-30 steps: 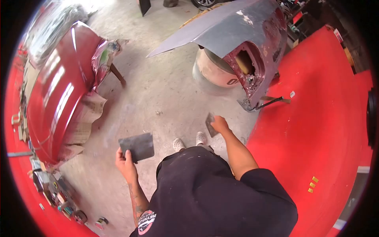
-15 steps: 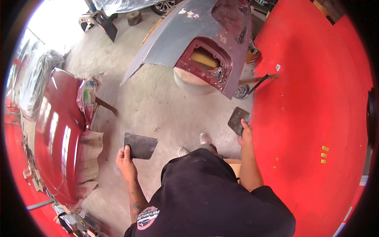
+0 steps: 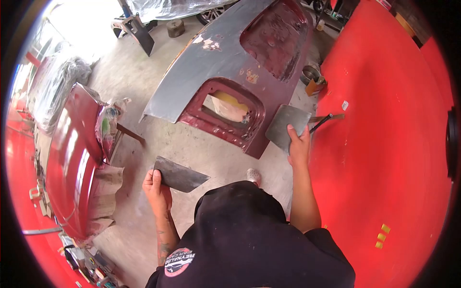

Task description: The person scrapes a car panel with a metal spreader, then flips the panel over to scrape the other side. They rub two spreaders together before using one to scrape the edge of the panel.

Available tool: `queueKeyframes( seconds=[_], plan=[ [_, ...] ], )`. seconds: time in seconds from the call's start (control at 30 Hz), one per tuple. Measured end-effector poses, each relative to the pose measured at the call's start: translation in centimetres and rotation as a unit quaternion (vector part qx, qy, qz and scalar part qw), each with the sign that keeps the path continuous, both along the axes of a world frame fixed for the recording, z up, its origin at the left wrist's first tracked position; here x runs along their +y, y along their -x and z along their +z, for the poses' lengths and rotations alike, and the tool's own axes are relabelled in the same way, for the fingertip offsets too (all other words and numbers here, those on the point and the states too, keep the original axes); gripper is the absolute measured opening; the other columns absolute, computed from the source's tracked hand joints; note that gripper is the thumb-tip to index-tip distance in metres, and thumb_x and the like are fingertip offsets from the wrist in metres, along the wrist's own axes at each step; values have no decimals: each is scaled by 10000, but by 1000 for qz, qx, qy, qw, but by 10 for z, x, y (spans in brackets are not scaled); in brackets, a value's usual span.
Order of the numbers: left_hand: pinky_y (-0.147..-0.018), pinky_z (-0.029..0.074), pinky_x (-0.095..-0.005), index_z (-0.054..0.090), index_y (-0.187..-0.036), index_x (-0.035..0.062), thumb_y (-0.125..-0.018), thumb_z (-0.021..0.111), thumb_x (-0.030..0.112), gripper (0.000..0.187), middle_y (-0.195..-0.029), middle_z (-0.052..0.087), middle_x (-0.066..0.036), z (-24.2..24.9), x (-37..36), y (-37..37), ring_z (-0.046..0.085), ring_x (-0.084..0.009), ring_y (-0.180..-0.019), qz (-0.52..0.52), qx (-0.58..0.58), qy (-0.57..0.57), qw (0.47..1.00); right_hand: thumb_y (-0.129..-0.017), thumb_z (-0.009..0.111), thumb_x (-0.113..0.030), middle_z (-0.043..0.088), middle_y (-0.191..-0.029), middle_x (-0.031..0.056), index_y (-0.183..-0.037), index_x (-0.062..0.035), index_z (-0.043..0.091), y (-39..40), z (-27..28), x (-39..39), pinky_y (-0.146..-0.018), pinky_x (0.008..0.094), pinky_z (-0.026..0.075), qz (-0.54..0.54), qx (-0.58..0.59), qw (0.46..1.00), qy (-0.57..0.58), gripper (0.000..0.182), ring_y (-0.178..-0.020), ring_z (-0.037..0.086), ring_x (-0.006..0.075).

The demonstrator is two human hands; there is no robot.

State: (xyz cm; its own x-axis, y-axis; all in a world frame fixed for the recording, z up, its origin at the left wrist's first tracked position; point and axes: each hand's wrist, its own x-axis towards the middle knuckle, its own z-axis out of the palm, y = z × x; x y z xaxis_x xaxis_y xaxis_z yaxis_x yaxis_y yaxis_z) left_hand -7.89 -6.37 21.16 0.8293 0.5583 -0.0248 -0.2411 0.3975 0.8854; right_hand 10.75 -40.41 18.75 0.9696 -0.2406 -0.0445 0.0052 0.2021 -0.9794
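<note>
Underfoot, dusty concrete floor (image 3: 201, 149); red surface (image 3: 384, 158) right; sanded car panel (image 3: 225, 62) ahead.

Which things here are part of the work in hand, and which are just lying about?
In hand:
left hand with a flat grey sheet
right hand with a second grey sheet
grey-and-maroon body panel just ahead

Lying about:
glossy red panel
long-handled tool
can

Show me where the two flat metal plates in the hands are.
Left plate (image 3: 180, 175), head view, middle of its flat face.
Right plate (image 3: 286, 126), head view, middle of its flat face.
</note>
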Motion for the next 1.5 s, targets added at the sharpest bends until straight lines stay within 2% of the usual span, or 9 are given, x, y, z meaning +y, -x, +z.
queueKeyframes(
  seconds=[0.1,0.2,0.5,0.73,0.87,0.93,1.17,1.37,1.5],
  plan=[
    [-876,476,-325,598,-941,6,-969,575,176,174,-1050,669,-113,8,-30,-18,629,-183,-955,-10,12,-12,1000,-901,636,-100,594,-1159,89,-1271,14,466,-32,-11,-6,-952,301,411,55,-15,998,28,422,-1055,551,175],
    [-1002,425,-424,602,-944,-17,-941,604,213,230,-1379,499,-242,29,-65,-43,518,-323,-1243,-50,43,-55,996,-900,623,-122,559,-1207,141,-1283,42,430,-48,-17,1,-965,321,404,46,-18,997,56,459,-1066,544,218],
    [-1020,413,-415,605,-920,-5,-939,607,181,188,-1361,517,-240,43,-82,-75,501,-337,-1271,-59,59,-95,992,-892,577,-86,555,-1111,191,-1237,41,399,-103,52,40,-906,391,442,143,-82,981,103,409,-1025,567,282],
    [-972,400,-341,618,-892,-28,-927,634,147,179,-1344,527,-248,49,-70,-79,542,-265,-1203,-87,61,-44,993,-870,577,-73,577,-1083,213,-1173,40,418,-95,27,53,-875,420,448,43,-154,976,145,360,-979,590,317],
    [-959,408,-334,621,-894,-23,-921,646,152,179,-1330,540,-245,53,-57,-77,555,-251,-1176,-115,81,-43,989,-868,575,-63,578,-1076,221,-1167,32,416,-100,55,51,-894,417,448,84,-115,970,197,352,-1011,590,332],
    [-1002,441,-451,575,-867,15,-927,636,187,192,-1251,598,-228,50,-52,-76,580,-313,-1175,-128,85,-55,987,-866,574,-62,577,-1056,238,-1164,31,413,-90,43,39,-883,425,446,91,-106,976,165,351,-998,587,362],
    [-1002,445,-452,574,-861,20,-916,655,190,197,-1242,595,-248,51,-43,-78,571,-325,-1185,-151,80,-44,984,-864,582,-77,599,-1056,227,-1178,37,413,-103,65,70,-867,411,471,37,-139,964,225,375,-1000,609,356],
    [-1003,444,-460,567,-852,17,-917,652,189,203,-1303,546,-274,52,-43,-80,538,-354,-1227,-173,64,-47,982,-852,589,-91,574,-1075,261,-1189,54,395,-91,48,59,-837,444,462,88,-66,993,47,415,-955,597,402],
    [-1005,440,-461,571,-846,25,-915,655,193,199,-1312,538,-277,53,-38,-79,535,-365,-1228,-190,71,-54,978,-858,583,-115,572,-1068,253,-1181,37,400,-107,75,87,-846,440,459,25,-151,966,206,402,-972,593,391]
  ],
)
